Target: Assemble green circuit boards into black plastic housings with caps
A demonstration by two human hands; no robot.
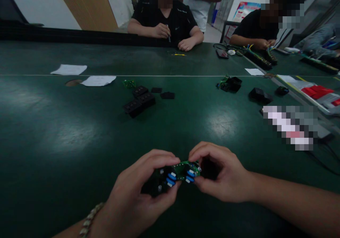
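Note:
A green circuit board [182, 168] with blue and white components is held between both hands above the table's near part. My left hand [145, 185] is closed around the board's left end, where a dark part with small silvery spots shows; whether it is a separate piece I cannot tell. Thumb and fingers of my right hand [223, 172] pinch the board's right end. The fingers cover both ends of the board.
Several black plastic housings [140, 101] and flat black pieces [167, 95] lie ahead, near another green board [129, 84]. More black parts [231, 84] sit farther right. White papers [98, 81] lie at left. Co-workers' hands [187, 44] rest across the green table [66, 167].

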